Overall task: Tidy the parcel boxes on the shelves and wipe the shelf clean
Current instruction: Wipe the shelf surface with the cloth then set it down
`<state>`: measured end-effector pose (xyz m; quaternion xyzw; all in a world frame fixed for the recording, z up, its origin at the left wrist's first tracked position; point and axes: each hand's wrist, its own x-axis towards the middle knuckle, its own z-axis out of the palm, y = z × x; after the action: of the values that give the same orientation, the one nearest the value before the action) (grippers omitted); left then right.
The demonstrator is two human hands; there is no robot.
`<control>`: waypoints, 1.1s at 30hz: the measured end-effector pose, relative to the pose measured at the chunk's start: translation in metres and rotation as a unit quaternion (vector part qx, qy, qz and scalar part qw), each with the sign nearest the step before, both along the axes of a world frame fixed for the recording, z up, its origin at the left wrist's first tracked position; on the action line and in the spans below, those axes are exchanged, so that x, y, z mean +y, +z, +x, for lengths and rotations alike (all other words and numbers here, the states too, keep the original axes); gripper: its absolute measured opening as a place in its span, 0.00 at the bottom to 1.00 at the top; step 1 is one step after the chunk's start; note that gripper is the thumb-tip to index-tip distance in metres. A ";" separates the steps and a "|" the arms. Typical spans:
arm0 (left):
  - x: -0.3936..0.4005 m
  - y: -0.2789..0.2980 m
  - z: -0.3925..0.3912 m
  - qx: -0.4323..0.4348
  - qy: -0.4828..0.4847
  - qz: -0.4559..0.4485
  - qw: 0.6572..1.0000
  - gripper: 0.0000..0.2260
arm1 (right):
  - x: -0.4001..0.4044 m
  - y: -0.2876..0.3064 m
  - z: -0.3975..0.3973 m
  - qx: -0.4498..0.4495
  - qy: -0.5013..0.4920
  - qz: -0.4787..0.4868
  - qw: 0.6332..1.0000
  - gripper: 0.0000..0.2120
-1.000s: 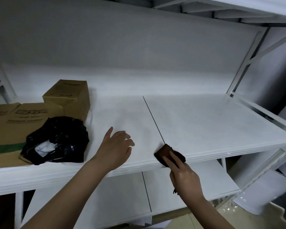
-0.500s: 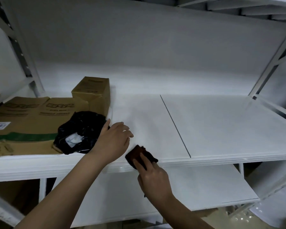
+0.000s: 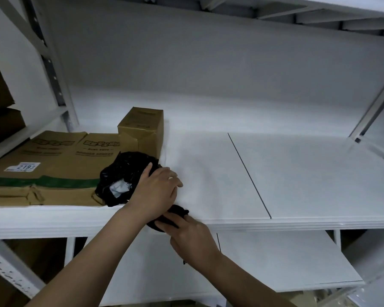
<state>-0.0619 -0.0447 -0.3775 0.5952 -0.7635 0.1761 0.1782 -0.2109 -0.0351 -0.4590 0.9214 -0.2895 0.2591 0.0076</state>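
Note:
A white shelf (image 3: 297, 173) carries a large flat cardboard box (image 3: 49, 169) at the left and a small upright cardboard box (image 3: 142, 127) behind it. A crumpled black parcel bag (image 3: 122, 173) lies against the flat box. My left hand (image 3: 157, 189) rests palm-down on the shelf with its thumb touching the bag. My right hand (image 3: 191, 238) presses a dark brown cloth (image 3: 177, 212) against the shelf's front edge, just below my left hand, which hides part of the cloth.
A lower white shelf (image 3: 286, 258) runs beneath. A thin seam (image 3: 248, 173) divides the shelf boards. White uprights (image 3: 53, 69) frame the left side, with more brown boxes (image 3: 0, 120) on the neighbouring rack at far left.
The cloth and my right hand slid left along the front edge, from the seam to under my left hand. My left hand moved left and now touches the black bag.

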 end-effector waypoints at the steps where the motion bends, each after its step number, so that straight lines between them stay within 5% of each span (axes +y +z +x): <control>1: -0.001 0.001 -0.003 0.000 -0.003 0.001 1.000 0.08 | -0.001 0.003 -0.003 0.006 0.006 -0.001 1.000 0.25; 6: -0.004 0.008 -0.018 0.005 -0.018 0.010 1.000 0.09 | 0.001 0.014 -0.033 0.055 0.000 0.014 0.998 0.23; 11: -0.010 0.017 -0.041 0.071 -0.022 0.140 0.987 0.14 | -0.009 0.045 -0.070 -0.050 -0.124 0.170 0.976 0.21; 15: -0.017 0.017 -0.063 0.211 -0.014 0.196 0.958 0.16 | -0.032 0.079 -0.090 -0.155 -0.187 0.272 0.931 0.19; 18: -0.028 0.028 -0.082 0.414 0.048 0.255 0.873 0.22 | -0.048 0.100 -0.093 -0.208 -0.186 0.284 0.917 0.17; 23: -0.036 0.061 -0.098 0.684 0.074 0.401 0.604 0.25 | -0.067 0.135 -0.085 -0.265 -0.164 0.258 0.914 0.14; 26: -0.044 0.076 -0.103 0.807 -0.018 0.355 0.470 0.18 | -0.070 0.155 -0.072 -0.256 -0.148 0.248 0.923 0.14; 29: -0.050 0.092 -0.102 0.859 -0.042 0.277 0.428 0.12 | -0.073 0.166 -0.061 -0.247 -0.124 0.251 0.928 0.24; 33: -0.053 0.106 -0.081 0.856 0.003 0.222 0.467 0.10 | -0.078 0.179 -0.048 -0.279 -0.073 0.264 0.920 0.30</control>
<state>-0.1434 -0.0982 -0.2713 0.4709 -0.2413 -0.5958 0.6042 -0.2585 -0.1129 -0.2803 0.7563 -0.4046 0.4188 -0.2983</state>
